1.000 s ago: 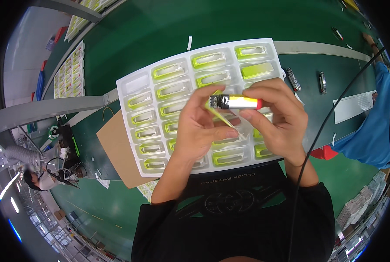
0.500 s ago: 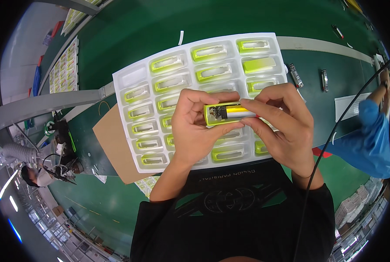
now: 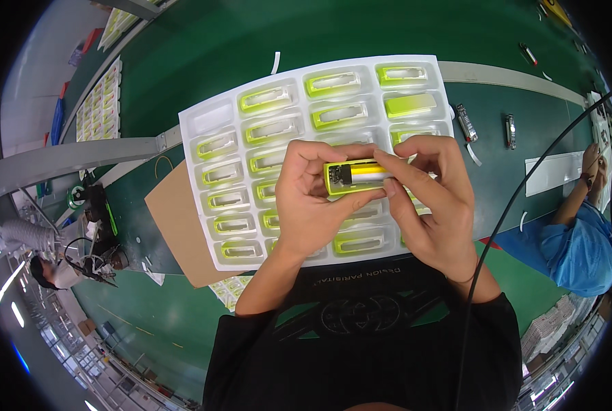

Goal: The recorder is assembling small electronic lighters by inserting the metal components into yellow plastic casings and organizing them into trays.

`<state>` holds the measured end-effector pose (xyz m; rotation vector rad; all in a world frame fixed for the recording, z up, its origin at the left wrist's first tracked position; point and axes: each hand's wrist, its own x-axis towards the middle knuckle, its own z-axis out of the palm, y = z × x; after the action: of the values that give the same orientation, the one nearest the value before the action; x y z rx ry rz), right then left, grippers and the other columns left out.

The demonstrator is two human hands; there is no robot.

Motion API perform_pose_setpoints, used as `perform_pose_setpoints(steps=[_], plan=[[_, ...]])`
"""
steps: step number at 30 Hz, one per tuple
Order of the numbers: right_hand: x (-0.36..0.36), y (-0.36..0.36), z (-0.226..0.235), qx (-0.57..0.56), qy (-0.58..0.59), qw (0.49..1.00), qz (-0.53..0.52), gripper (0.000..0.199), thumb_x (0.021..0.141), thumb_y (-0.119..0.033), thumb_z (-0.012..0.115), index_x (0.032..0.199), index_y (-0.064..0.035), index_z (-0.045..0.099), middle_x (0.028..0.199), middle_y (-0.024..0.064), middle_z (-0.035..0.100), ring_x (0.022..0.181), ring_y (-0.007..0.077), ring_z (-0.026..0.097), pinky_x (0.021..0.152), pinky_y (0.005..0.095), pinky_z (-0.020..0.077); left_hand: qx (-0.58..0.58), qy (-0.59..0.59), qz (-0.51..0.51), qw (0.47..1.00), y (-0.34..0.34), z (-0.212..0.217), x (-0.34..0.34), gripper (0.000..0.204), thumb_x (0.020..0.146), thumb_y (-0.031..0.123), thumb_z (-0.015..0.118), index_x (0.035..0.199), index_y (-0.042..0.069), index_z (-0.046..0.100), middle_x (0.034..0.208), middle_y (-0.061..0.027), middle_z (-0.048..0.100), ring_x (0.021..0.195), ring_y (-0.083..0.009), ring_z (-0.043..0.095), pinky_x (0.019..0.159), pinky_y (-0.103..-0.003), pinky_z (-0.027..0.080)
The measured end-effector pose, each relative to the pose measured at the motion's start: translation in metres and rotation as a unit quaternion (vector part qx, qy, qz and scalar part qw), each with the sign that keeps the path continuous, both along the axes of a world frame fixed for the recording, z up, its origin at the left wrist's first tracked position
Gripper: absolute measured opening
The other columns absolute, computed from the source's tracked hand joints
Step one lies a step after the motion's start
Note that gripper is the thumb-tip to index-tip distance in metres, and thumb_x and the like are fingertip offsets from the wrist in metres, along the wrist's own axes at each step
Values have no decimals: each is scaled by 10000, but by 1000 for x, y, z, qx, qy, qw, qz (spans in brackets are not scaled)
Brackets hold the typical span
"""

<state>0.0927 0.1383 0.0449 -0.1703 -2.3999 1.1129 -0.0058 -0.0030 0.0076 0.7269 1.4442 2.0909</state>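
My left hand [image 3: 307,202] is closed round the left end of a yellow-green plastic casing [image 3: 330,186], its open side up, above a white tray [image 3: 210,122]. Inside the casing lie a silver battery cell [image 3: 369,178] with a yellow strip and a small dark circuit board [image 3: 338,175]. At the casing's right end, my right hand [image 3: 439,198] has its index finger on the far edge and its thumb against the cell's end. Similar yellow-green casings [image 3: 265,100] fill many tray compartments; one casing [image 3: 410,105] at the back right shows its solid side.
Cardboard [image 3: 176,229] sticks out left of the tray. Loose battery units [image 3: 466,123] and white strips [image 3: 474,155] lie to the right. A black cable [image 3: 525,200] runs across the right side. A metal frame bar [image 3: 73,156] spans the left. Another person in blue [image 3: 580,246] works at far right.
My right thumb has shifted up onto the cell's end, and the red bit there no longer shows. Both hands stay at the casing. At right, the other person's arm has moved nearer.
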Motion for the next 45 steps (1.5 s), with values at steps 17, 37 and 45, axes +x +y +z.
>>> perform_pose_setpoints(steps=[17, 37, 45], plan=[[-7, 1, -17, -496, -103, 862, -27, 378, 816, -51, 750, 1164, 6, 613, 913, 38, 630, 797, 87, 560, 675, 230, 482, 10, 13, -4, 1000, -2, -8, -2, 501, 733, -131, 748, 1047, 35, 395, 1186, -301, 598, 1073, -293, 643, 901, -361, 556], [10, 35, -38, -188, -68, 978, 49, 235, 829, -107, 684, 1009, 31, 626, 892, 187, 641, 826, 384, 626, 720, 433, 495, -318, 187, -26, 929, 7, 8, 0, 216, 900, 23, 617, 1112, -15, 623, 872, -137, 680, 656, -166, 676, 596, -277, 518], [13, 29, -44, -175, -91, 980, 34, 180, 844, -82, 663, 988, 13, 612, 896, 192, 631, 857, 390, 617, 737, 432, 488, -347, 308, 13, 886, 9, 9, 11, 252, 826, -30, 638, 1073, 15, 660, 875, -161, 655, 701, -267, 645, 614, -317, 490]])
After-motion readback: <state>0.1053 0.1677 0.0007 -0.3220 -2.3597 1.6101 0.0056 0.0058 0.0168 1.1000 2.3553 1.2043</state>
